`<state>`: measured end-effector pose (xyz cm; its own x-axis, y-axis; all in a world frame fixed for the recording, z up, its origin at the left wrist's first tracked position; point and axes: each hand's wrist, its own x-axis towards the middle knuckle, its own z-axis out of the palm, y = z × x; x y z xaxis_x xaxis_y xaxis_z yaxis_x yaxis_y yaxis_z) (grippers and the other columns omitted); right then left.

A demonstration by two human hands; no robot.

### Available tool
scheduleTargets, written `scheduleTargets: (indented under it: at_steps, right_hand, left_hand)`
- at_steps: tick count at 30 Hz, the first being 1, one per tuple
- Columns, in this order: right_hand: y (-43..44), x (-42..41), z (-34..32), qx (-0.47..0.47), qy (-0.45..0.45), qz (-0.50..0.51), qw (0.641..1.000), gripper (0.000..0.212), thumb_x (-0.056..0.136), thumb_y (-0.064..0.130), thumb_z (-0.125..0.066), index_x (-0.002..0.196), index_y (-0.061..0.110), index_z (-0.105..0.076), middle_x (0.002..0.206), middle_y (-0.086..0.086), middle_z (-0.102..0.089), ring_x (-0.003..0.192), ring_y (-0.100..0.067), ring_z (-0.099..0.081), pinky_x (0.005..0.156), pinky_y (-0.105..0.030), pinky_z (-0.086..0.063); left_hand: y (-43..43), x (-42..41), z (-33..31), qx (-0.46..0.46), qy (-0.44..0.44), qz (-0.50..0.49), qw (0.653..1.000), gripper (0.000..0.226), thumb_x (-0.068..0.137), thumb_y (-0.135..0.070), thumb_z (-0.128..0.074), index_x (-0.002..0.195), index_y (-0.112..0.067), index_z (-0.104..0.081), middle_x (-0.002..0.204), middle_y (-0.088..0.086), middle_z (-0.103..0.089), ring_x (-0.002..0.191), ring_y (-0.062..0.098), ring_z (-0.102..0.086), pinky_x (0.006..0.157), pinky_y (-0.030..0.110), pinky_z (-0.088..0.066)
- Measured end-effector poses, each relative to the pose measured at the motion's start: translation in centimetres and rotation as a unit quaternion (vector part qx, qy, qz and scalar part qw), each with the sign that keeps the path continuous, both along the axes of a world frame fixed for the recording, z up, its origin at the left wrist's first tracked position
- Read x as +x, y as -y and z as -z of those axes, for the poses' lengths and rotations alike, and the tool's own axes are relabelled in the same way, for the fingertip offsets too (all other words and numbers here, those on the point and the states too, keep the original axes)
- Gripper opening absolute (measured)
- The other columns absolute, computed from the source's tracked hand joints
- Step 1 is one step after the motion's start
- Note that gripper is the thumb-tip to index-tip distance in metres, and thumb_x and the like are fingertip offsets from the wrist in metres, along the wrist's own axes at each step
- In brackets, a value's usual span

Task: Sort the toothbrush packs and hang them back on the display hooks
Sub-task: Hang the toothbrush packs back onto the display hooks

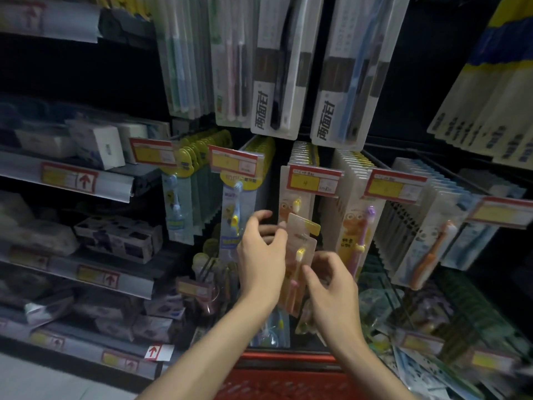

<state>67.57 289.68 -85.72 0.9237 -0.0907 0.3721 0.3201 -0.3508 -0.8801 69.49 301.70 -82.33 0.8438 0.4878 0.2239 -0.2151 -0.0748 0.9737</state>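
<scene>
Hands: two, a left hand [261, 262] and a right hand [331, 287].
Toothbrush pack in the hands: one [300, 264].
Price tags on the middle hook row: six, red-edged with yellow panels, the first [153, 151] at the left.
Large grey hanging packs up top: two [277, 82].
Red basket: one [288, 376].
Packs per hook: too tightly stacked to count.

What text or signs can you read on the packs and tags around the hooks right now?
"两面针": on the white upper pack.
"两面针": on the pack to its right.
Red up arrow, no words: on the shelf tag.
Hook price tags: handwriting too blurred to read.
Held pack: print too blurred.
</scene>
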Motion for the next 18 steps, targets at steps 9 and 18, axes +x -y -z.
scheduleTargets:
  at_steps: [9, 18]
  right_hand:
    - [0.9, 0.1, 0.0, -0.013, -0.019, 0.017, 1.000, 0.014, 0.100, 0.012, -0.066, 0.098, 0.026, -0.066, 0.092, 0.015, -0.073, 0.087, 0.008, -0.067, 0.070, -0.005, -0.049]
    - [1.7, 0.1, -0.5, -0.001, -0.042, 0.023, 0.999, 0.016, 0.099, 0.009, -0.066, 0.088, 0.021, -0.064, 0.085, 0.017, -0.072, 0.079, 0.005, -0.068, 0.068, -0.008, -0.050]
  left_hand:
    - [0.5, 1.8, -1.2, -0.003, 0.006, -0.036, 0.999, 0.010, 0.096, -0.035, -0.071, 0.106, -0.036, -0.070, 0.088, -0.013, -0.072, 0.083, 0.006, -0.070, 0.069, 0.032, -0.060]
    - [1.4, 1.9, -1.7, -0.061, 0.037, -0.051, 0.996, 0.005, 0.099, -0.023, -0.068, 0.096, -0.027, -0.068, 0.091, -0.009, -0.072, 0.084, 0.003, -0.068, 0.061, 0.012, -0.049]
